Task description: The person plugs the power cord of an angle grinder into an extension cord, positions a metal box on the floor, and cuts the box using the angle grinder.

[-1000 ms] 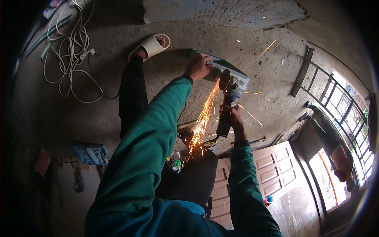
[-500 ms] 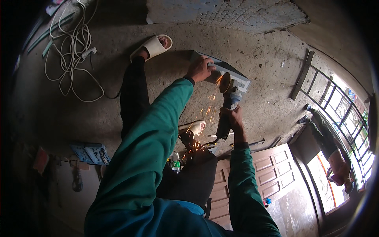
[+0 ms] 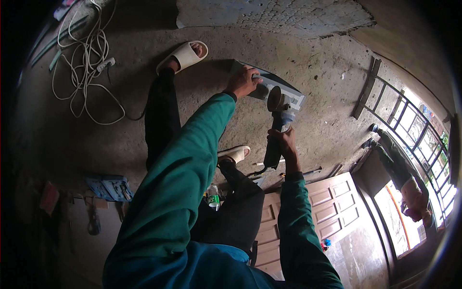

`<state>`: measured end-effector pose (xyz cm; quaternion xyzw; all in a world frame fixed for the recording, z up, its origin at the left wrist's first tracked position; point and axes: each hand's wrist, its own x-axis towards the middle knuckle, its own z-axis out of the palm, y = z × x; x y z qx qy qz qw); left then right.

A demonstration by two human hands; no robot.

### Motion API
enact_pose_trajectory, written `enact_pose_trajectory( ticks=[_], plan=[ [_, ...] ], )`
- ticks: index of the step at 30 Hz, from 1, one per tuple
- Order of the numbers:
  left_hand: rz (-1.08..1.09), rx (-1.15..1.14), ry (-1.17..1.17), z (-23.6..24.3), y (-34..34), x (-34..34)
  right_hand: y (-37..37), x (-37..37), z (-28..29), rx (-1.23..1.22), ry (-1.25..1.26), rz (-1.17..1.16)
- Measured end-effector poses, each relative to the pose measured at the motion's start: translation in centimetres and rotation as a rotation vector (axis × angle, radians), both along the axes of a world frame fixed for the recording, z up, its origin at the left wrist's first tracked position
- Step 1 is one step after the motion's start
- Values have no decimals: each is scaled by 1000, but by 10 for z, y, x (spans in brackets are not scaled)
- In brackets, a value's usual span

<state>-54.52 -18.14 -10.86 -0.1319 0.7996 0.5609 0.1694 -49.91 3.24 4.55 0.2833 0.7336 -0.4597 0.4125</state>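
Fingers of my left hand (image 3: 243, 83) are closed over the near edge of a long grey metal box-like piece (image 3: 293, 95) resting on the concrete floor. My right hand (image 3: 284, 143) grips the body of an angle grinder (image 3: 271, 153) by its dark handle, with a black cord trailing from the lower end. The grinder's round disc (image 3: 274, 99) is at the near side of the metal piece, just right of my left hand; whether it touches cannot be told. No sparks show. My feet in cream slides (image 3: 187, 57) rest on the floor either side of my arms' reach.
A white cord tangle (image 3: 86, 91) with a power strip lies upper left. A blue tool case (image 3: 108, 188) sits lower left, a bottle (image 3: 213, 197) near my leg. A black metal grille (image 3: 378, 86), another person (image 3: 390, 159) and panelled doors (image 3: 332, 202) are at right.
The heavy spray of sparks from the disc thinned half a second ago and is now gone. Both hands and the grinder have barely moved.
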Motion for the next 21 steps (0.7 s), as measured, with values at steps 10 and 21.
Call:
enact_pose_trajectory(
  ticks=[10,21],
  plan=[
    [14,-19,11,0,-4,2,-5,-2,-1,30,-20,-18],
    [80,-103,97,-2,0,2,17,2,-23,-24,86,130]
  ],
)
